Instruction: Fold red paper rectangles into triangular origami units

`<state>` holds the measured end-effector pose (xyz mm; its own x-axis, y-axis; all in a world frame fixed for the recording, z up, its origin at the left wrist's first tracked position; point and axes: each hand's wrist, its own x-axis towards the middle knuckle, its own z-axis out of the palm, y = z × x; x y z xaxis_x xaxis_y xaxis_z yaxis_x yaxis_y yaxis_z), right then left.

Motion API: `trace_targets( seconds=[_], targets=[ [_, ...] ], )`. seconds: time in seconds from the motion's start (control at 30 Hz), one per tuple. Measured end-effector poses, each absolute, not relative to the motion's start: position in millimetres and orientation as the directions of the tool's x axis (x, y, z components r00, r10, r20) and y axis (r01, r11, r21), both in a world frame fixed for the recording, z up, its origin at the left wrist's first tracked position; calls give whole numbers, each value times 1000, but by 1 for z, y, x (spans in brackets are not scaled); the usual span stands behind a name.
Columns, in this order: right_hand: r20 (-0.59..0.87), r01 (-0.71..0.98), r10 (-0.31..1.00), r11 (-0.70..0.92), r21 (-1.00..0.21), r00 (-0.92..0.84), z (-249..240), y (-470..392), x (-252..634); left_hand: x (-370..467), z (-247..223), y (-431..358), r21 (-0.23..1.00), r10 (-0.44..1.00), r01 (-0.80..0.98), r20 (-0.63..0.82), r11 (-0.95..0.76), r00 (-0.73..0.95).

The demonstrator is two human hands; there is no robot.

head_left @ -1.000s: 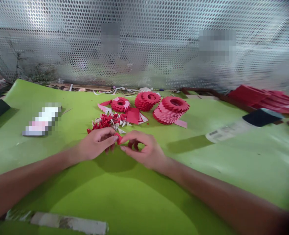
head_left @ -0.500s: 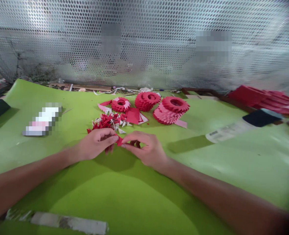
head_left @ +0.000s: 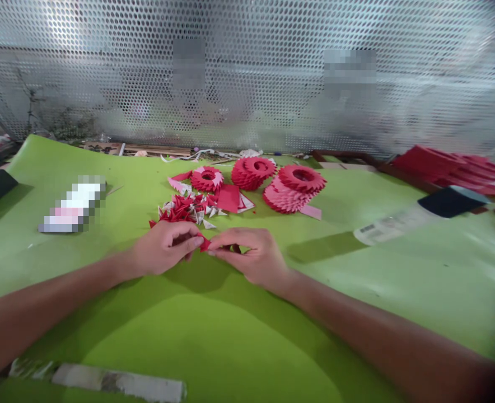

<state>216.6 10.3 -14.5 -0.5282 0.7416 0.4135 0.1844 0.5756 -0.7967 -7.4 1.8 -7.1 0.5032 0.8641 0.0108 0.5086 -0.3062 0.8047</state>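
Note:
Between my two hands is a small folded piece of red paper. My left hand pinches its left side between thumb and fingers. From the right, the thumb and fingertips of my right hand close on its other edge. Just beyond my left hand lies a heap of folded red and white paper pieces. Behind it are a red and pink ring of folded paper, a red ring stack and a taller red and pink stack. Flat red paper lies beside the heap.
A blurred-out phone-like object lies left on the green table cover. To the right, a clear bottle with a dark end lies on its side. Red paper stacks sit at far right. A perforated metal panel stands behind.
Both hands stay almost in place, still pinching the red paper. The fingers of my left hand beneath the paper have curled in slightly. The view has shifted a little.

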Motion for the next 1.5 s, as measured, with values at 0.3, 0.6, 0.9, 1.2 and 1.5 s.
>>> trace_targets(
  seconds=[0.3, 0.6, 0.9, 1.2, 1.5],
  targets=[
    [231, 175, 861, 340, -924, -454, -18, 13, 214, -6, -9, 0, 749, 846, 513, 117, -419, 520],
    [92, 159, 859, 197, -967, -503, -15, 16, 215, -9, -13, 0, 755, 851, 520, 94, -399, 517],
    [76, 205, 862, 204, -957, -502, -18, 15, 216, -4, -11, 0, 700, 847, 570, 98, -431, 522],
    [227, 419, 807, 496, -761, -545, -18, 7, 213, -4, -13, 0, 705, 821, 541, 103, -458, 561],
    [307, 371, 783, 550, -749, -540, -21, 6, 214, -3, -11, 0, 698, 821, 560, 69, -446, 567]
  ],
)
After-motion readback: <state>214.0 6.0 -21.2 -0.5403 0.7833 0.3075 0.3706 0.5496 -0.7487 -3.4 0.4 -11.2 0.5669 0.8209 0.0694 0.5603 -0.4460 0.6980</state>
